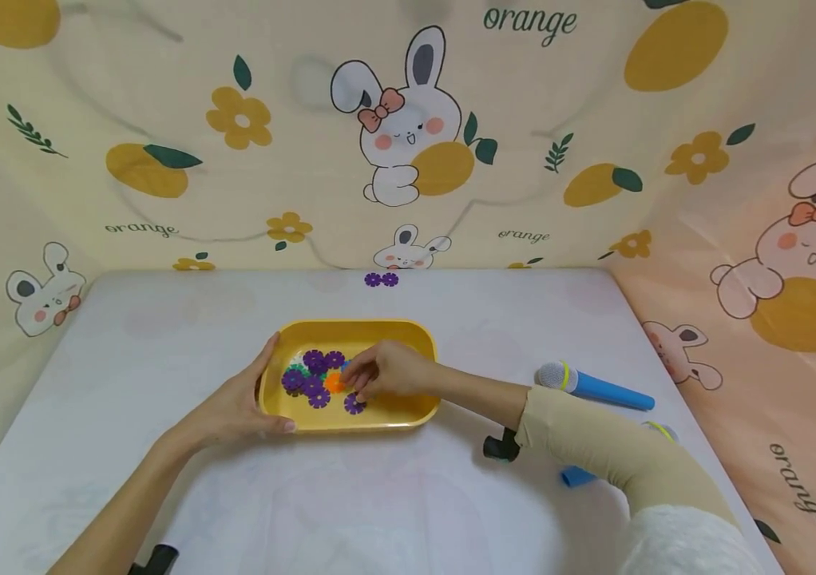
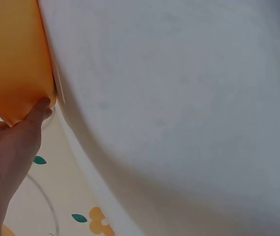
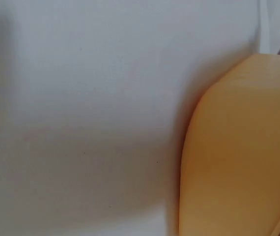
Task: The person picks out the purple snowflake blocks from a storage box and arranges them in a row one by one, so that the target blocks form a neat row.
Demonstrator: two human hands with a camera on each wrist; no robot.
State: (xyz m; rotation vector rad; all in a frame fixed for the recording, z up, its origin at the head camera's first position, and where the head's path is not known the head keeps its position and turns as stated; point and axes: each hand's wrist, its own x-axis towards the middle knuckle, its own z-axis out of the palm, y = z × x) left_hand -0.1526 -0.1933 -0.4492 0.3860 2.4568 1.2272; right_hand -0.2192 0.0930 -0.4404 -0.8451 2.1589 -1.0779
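My left hand (image 1: 246, 399) grips the left end of a yellow tray (image 1: 379, 419), its thumb along the near side; the left wrist view also shows the tray (image 2: 17, 54) in that hand (image 2: 12, 152). In the tray lie purple snowflake discs (image 1: 314, 383), an orange disc (image 1: 334, 382) and partly covered green ones (image 1: 296, 370). My right hand (image 1: 394, 371) reaches in with bent fingers. Its fingertips are at the orange disc and a separate purple disc (image 1: 354, 405); whether they pinch one is unclear. The right wrist view shows the tray's outer side (image 3: 238, 147), not the fingertips.
Two purple discs (image 1: 382, 279) lie side by side at the table's far edge. A blue microphone (image 1: 612, 391) lies on the right, with a second blue one (image 1: 579, 477) partly behind my right sleeve. Printed cloth (image 1: 523, 96) hangs around the white table (image 1: 185, 319).
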